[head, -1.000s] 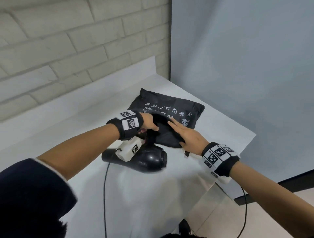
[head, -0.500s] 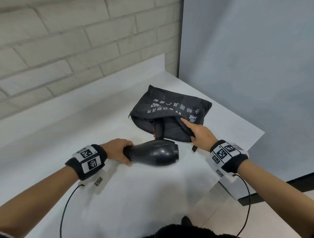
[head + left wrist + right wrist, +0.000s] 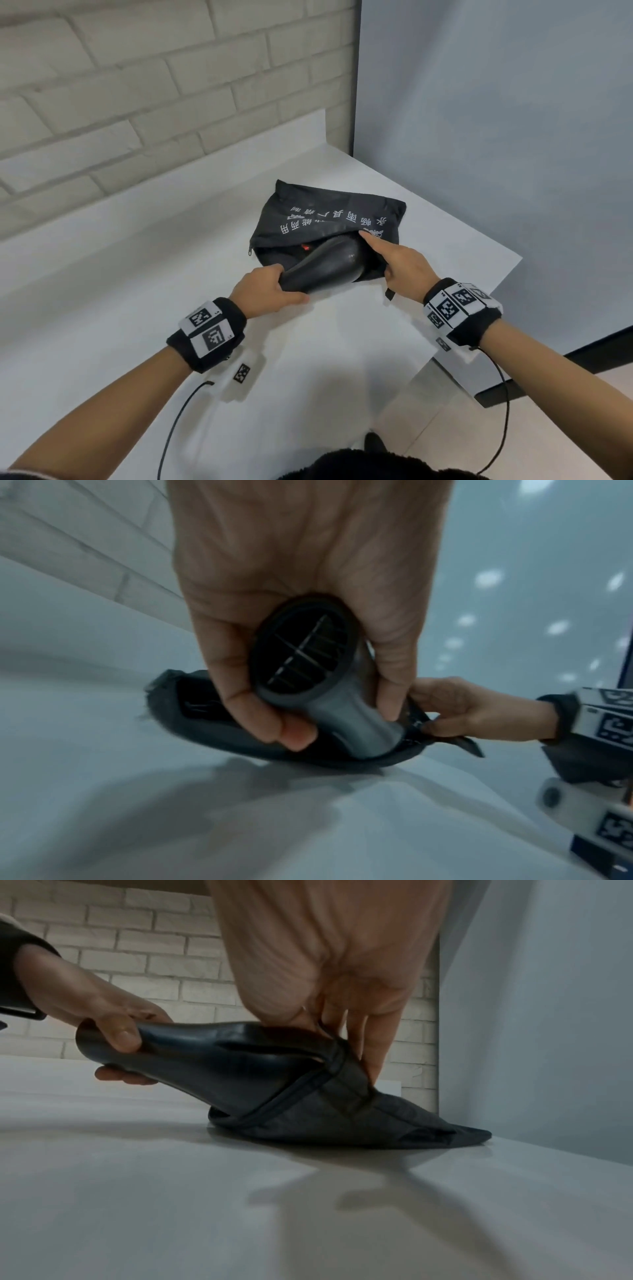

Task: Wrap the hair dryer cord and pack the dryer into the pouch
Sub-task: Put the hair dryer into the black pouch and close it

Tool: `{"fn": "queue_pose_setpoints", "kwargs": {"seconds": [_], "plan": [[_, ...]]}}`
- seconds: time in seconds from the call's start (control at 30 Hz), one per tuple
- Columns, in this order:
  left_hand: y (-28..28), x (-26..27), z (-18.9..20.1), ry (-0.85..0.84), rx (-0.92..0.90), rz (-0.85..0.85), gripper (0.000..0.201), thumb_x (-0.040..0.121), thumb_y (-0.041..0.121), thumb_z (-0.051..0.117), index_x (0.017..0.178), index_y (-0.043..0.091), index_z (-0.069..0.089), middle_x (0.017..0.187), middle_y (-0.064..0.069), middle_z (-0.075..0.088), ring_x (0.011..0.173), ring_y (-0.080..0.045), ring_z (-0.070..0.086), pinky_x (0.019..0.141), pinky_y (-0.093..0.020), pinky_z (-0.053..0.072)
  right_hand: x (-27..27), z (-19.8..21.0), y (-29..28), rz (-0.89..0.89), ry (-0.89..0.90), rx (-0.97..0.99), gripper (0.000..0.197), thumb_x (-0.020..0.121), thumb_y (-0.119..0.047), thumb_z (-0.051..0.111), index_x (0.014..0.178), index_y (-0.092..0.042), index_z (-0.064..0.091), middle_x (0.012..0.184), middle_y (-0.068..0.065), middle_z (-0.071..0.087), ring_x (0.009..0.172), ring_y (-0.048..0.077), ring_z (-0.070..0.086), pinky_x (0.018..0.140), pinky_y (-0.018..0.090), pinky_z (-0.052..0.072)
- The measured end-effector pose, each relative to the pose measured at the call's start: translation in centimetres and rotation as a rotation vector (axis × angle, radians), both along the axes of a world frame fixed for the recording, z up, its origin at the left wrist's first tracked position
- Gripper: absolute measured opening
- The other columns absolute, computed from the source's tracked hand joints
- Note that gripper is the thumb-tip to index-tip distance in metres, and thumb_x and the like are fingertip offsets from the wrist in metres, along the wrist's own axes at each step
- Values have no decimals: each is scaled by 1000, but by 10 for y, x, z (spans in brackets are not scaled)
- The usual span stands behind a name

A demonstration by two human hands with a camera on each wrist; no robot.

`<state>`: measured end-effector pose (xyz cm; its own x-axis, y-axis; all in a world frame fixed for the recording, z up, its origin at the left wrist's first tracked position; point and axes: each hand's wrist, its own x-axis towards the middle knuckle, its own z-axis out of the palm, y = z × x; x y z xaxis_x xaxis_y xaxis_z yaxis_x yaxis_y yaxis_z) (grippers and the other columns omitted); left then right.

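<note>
The left hand [image 3: 270,293] grips the hair dryer [image 3: 325,267] nozzle, its body half inside the pouch [image 3: 329,212]. The right hand [image 3: 400,263] pinches the pouch's mouth open on the desk [image 3: 102,291].

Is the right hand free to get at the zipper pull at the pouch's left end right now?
Probably not: the right hand grips the pouch mouth open, with the dryer between it and the zipper pull.

The wide back end of the hair dryer [image 3: 329,265] is hidden inside the pouch [image 3: 325,216], so I cannot see its handle or cord. My right hand [image 3: 399,265] has fingertips tucked under the pouch's edge. My left hand [image 3: 301,588] is cut off by the left wrist picture's top edge.
</note>
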<state>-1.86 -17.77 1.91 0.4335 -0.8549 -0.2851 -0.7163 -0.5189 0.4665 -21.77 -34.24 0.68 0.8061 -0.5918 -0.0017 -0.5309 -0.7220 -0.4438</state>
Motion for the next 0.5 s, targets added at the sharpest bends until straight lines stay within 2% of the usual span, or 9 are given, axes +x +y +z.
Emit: {"fn": "queue_pose_setpoints", "kwargs": {"seconds": [0.07,0.13,0.2,0.3,0.33,0.37,0.4,0.43,0.5], "plan": [[-6,-13,-2,-41,-18,31,50,68,55,67,88,11,54,65,2,58,74,-23,62,70,-33,47,7,4,5,30,-3,-30,86,73,12,39,146,-28,16,152,-5,31,133,21,39,91,26,40],[-14,-24,-6,-24,-49,89,51,67,55,67,89,11,56,72,-1,62,78,-23,63,68,-31,46,14,6,11,59,-4,-44,86,73,11,39,146,-28,16,154,-4,25,140,17,29,94,26,39],[-25,-32,-9,67,-105,161,48,65,55,67,83,12,56,74,-3,64,74,-22,63,68,-31,49,19,10,16,83,-23,-48,86,73,12,39,146,-28,17,155,0,23,140,18,28,91,28,41],[-47,-44,-16,332,-233,258,35,67,44,69,68,12,56,62,-4,61,57,-21,59,66,-34,53,22,19,24,132,-48,-21,81,76,9,43,146,-25,19,154,4,27,136,22,36,93,32,43],[-55,-49,-18,429,-273,289,32,70,38,69,74,9,59,67,-7,63,60,-22,61,66,-34,55,23,21,26,157,-51,4,79,77,7,47,146,-22,20,152,4,30,134,22,39,94,32,43],[-62,-54,-21,501,-296,317,35,71,35,68,88,5,60,78,-11,65,69,-25,64,70,-37,57,23,21,29,181,-68,32,78,77,4,50,146,-21,21,151,3,32,133,22,40,96,32,43],[-68,-57,-24,539,-305,323,47,70,36,67,102,3,57,93,-14,66,83,-27,65,77,-41,57,22,19,30,191,-95,58,78,78,4,51,145,-20,22,151,3,33,133,22,40,99,33,42],[-71,-60,-26,546,-291,293,58,70,38,67,112,2,52,105,-16,64,94,-29,64,84,-43,55,21,15,29,185,-133,68,77,77,5,50,145,-20,23,151,3,33,133,22,40,101,35,42],[-72,-60,-30,524,-257,161,64,74,36,70,123,2,44,118,-13,59,109,-26,58,95,-40,48,18,5,23,128,-190,62,79,76,8,44,145,-21,22,151,3,32,130,24,43,101,35,43]]}}
